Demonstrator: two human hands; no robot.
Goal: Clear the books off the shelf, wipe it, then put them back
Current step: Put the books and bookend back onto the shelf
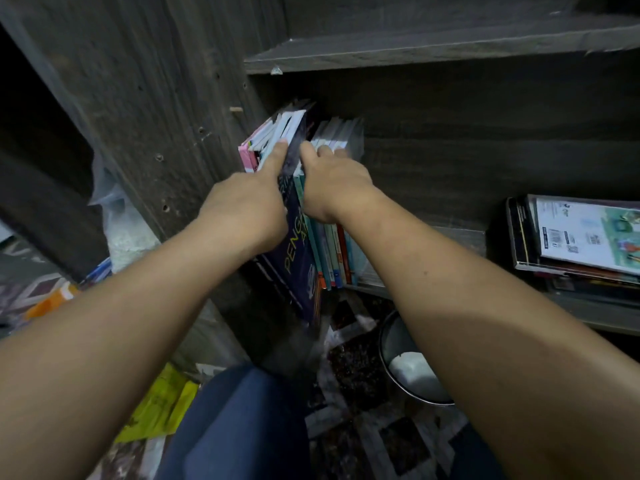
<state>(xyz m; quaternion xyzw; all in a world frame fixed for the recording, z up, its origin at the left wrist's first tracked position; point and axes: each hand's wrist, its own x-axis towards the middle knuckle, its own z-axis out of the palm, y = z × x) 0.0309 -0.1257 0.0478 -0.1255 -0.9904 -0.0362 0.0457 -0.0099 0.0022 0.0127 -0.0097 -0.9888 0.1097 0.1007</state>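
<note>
Left hand is pressing its index finger onto page tops beside the large navy paperback book; its grip is hidden. Right hand is curling over thin teal-spined books, which are standing at 12 o'clock on the dark wooden shelf. Clearing or restocking: undetermined.

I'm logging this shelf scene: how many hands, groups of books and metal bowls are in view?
Hands: 2 (left hand, right hand)
Book groups: 2 (upright row, flat stack to its right)
Metal bowls: 1 (metal bowl on the floor)
Total: 5
</note>
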